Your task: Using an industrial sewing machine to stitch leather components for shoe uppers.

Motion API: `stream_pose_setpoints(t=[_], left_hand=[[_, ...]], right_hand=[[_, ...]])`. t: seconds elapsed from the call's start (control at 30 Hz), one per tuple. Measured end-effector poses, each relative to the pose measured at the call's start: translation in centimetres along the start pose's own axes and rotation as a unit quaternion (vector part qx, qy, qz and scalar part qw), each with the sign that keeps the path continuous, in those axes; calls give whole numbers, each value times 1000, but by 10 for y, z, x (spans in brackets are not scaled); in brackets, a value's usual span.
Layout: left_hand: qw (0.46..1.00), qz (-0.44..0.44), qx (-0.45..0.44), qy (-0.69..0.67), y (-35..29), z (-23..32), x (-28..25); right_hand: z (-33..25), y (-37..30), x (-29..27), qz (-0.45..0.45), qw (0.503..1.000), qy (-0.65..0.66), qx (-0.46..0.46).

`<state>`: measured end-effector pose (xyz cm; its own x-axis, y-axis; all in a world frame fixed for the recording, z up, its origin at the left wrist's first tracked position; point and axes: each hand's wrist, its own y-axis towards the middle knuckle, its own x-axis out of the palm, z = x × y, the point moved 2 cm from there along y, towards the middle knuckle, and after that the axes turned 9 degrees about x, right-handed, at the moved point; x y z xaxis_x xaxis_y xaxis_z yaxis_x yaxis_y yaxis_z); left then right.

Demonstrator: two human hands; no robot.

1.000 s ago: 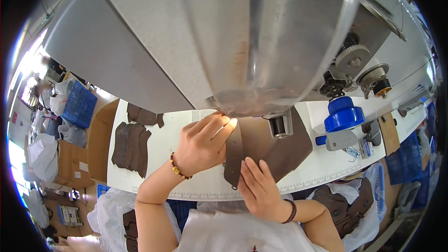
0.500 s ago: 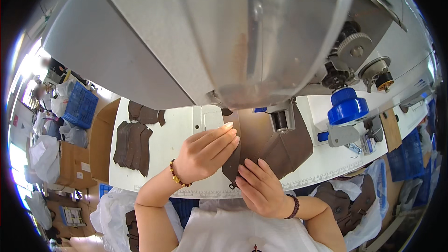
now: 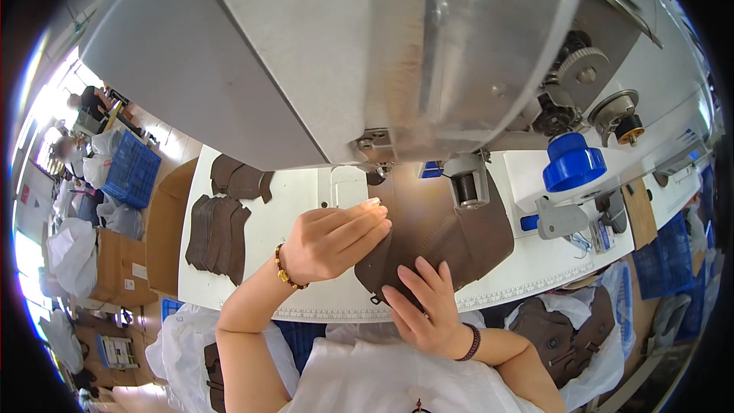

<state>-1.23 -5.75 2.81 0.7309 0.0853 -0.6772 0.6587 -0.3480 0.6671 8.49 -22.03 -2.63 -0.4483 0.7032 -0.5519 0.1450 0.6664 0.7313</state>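
A brown leather panel (image 3: 466, 248) with stitched seams lies under the head of a sewing machine (image 3: 290, 53). At its left edge my left hand (image 3: 329, 245) is closed, fingers pressed together around the edge near the needle area; the fingertips partly hide what they pinch. My right hand (image 3: 428, 310) rests on the panel's near part, fingers spread, holding nothing. A small dark zipper pull (image 3: 375, 299) sticks out at the panel's near left corner. The roller presser foot (image 3: 465, 183) sits close over the leather.
Brown leather pieces (image 3: 218, 237) lie stacked on the white table (image 3: 283, 199) at left. A blue knob (image 3: 572, 164) juts from the machine at right. Bags of leather parts (image 3: 562, 336) stand below the table edge. Farther left are a cardboard box (image 3: 122, 268) and blue crate (image 3: 131, 170).
The panel's near left corner with the zipper pull has shifted slightly left and up. My right hand's fingers have spread more; my left hand has moved slightly left. The machine appears shifted in view.
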Motion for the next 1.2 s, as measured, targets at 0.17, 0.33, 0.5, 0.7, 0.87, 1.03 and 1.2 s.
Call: stream_pose_setpoints(t=[0.17,0.33,0.5,0.7,0.87,1.03,1.2], left_hand=[[1000,-15,19,18,-2,1,3],[999,-8,27,24,2,-6,5],[1000,8,-14,15,6,-14,7],[1000,13,-15,14,5,-17,9],[999,-12,-34,-24,10,-26,6],[992,-68,-98,-34,11,-14,0],[996,23,-60,-54,6,-1,-1]], right_hand=[[2,-7,2,-20,1000,18,11],[8,2,2,-30,999,30,16],[16,16,-1,-36,999,26,13],[17,21,0,-36,999,37,13],[22,32,0,-30,999,25,-6],[26,38,-2,-42,999,21,-9],[29,41,-2,-45,999,29,-5]])
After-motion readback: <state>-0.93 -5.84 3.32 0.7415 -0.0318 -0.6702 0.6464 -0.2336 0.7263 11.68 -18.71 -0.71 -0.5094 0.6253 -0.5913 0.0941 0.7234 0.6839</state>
